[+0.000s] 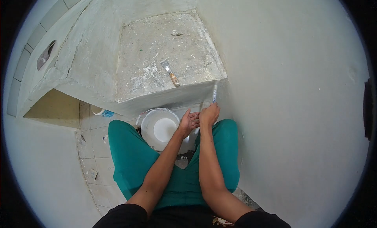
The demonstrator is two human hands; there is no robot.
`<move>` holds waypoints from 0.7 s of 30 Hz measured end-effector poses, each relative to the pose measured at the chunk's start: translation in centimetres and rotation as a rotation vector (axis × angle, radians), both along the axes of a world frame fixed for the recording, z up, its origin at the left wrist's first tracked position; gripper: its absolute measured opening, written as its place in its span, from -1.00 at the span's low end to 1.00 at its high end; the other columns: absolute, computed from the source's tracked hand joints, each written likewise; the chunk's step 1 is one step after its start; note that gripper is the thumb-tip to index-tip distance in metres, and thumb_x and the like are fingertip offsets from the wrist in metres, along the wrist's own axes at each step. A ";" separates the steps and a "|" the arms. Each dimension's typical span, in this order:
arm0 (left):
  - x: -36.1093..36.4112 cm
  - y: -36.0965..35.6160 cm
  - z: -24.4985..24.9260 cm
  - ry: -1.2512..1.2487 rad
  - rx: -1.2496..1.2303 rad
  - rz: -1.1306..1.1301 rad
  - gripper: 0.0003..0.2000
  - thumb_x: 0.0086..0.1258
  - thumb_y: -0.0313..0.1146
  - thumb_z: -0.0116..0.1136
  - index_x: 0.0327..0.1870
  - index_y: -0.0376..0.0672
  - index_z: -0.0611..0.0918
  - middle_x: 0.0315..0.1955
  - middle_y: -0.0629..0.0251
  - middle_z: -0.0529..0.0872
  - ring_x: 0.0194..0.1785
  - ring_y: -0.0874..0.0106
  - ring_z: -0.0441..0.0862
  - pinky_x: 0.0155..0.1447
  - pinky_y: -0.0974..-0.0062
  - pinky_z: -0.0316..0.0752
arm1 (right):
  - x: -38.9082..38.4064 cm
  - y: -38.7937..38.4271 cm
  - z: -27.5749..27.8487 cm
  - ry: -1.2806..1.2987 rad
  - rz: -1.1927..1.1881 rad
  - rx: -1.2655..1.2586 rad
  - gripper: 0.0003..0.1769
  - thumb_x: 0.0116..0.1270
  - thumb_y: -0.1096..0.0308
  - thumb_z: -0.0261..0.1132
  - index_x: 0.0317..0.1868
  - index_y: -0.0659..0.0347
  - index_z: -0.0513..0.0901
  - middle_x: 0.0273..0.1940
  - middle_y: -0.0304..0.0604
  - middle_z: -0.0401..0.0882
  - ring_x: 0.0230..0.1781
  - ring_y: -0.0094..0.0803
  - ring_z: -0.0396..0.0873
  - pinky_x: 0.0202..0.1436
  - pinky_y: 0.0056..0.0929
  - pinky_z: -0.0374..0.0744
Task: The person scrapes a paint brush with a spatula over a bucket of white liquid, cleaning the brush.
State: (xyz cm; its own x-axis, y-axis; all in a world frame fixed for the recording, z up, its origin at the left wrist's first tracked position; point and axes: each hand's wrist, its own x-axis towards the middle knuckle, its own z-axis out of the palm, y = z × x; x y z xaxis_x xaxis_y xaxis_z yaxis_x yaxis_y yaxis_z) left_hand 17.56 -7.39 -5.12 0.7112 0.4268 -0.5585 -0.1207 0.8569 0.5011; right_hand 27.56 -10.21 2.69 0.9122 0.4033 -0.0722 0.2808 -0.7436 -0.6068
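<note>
My right hand point(209, 115) is closed around the handle of a paint brush point(215, 93), which points up toward the corner where the ledge meets the right wall. My left hand point(189, 122) is open just to its left, palm showing and fingers spread toward the right hand. Below and left of the left hand stands a white bucket point(146, 127), partly hidden by my forearm. On the ledge point(137, 51) above lies a putty knife point(170, 73) with a wooden handle.
A white wall point(290, 90) rises close on the right. At the left, a white container point(97, 110) with a blue mark stands on the tiled floor point(94, 147). A pipe end point(46, 55) sticks out of the plastered structure at the upper left.
</note>
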 end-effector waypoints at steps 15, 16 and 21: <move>-0.1 0.0 1.5 0.025 0.002 0.021 -0.35 0.52 0.19 -0.35 0.22 -0.25 0.45 0.07 0.17 0.60 0.05 0.27 0.59 0.21 0.31 0.40 | 0.4 -0.7 -1.3 0.036 0.101 -0.142 -0.69 0.16 0.43 0.34 -0.08 0.36 0.56 -0.12 0.13 0.54 -0.06 0.05 0.59 -0.04 -0.08 0.57; -0.3 0.1 1.4 0.019 -0.004 0.021 -0.35 0.51 0.20 -0.35 0.23 -0.25 0.45 0.06 0.17 0.61 0.05 0.28 0.59 0.21 0.31 0.40 | 0.4 -0.9 -1.8 0.065 0.069 -0.126 -0.69 0.17 0.42 0.34 -0.08 0.36 0.56 -0.12 0.13 0.54 -0.06 0.05 0.59 -0.04 -0.08 0.57; -0.3 -0.1 1.2 0.053 -0.014 0.041 -0.34 0.50 0.21 -0.34 0.24 -0.25 0.44 0.05 0.16 0.62 0.05 0.28 0.59 0.21 0.30 0.41 | 0.4 -0.4 -0.8 0.033 0.155 -0.061 -0.71 0.19 0.43 0.31 -0.09 0.36 0.57 -0.14 0.14 0.56 -0.08 0.07 0.60 -0.04 -0.09 0.58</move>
